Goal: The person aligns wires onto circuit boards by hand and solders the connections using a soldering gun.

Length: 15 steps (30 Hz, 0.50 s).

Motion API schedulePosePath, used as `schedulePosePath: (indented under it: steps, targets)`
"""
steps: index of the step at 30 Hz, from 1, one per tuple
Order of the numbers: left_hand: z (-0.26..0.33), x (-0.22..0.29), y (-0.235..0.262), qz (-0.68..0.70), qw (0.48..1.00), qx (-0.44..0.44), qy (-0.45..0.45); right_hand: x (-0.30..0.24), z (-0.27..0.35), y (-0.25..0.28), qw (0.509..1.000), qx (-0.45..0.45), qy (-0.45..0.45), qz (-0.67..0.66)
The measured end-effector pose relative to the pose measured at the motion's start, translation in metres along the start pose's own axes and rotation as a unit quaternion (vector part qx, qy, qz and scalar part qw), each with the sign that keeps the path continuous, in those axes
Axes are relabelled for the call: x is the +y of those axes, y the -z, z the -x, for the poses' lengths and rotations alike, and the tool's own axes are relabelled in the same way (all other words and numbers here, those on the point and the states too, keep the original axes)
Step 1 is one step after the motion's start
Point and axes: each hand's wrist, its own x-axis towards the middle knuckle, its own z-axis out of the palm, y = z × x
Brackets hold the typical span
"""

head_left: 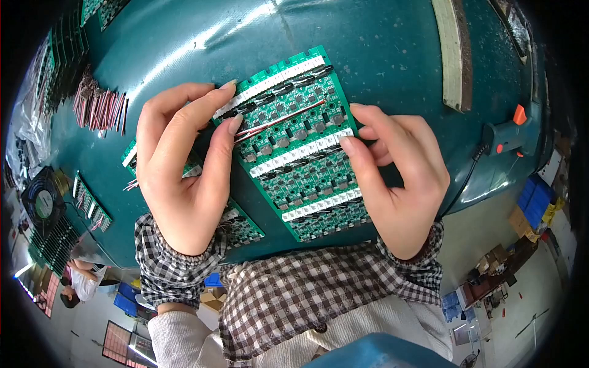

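A green circuit board panel (279, 147) with rows of white connectors, black parts and small chips is held tilted over the green tabletop. My left hand (184, 162) grips its upper left edge, thumb on the face and fingertips at the corner. Across the upper rows lies a thin bundle of red, black and white wires (282, 119), its left ends beside my left thumb. My right hand (402, 168) pinches the right edge, with the thumb on the middle connector row. More circuit boards (242, 226) rest partly hidden behind my left hand and wrist.
A pile of cut red and white wires (101, 107) lies at the left, near stacked boards (64, 55). A small fan (43, 202) stands at the left edge. On the right are a glue gun (506, 138) with a cord and a long pale strip (451, 55).
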Motion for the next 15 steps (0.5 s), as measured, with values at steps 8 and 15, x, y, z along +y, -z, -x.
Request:
schedulePosePath:
  steps: [8, 15]
  targets:
    - [0.0005, -0.0002, -0.0011, 0.017, 1.0, 0.0, 0.009, 0.0003, -0.0001, 0.0005, 1.0, 0.001, -0.004, -0.008]
    - [0.0001, 0.0, 0.0, 0.024, 1.0, -0.003, 0.011, -0.0009, 0.0001, 0.001, 1.0, 0.0, -0.007, -0.012]
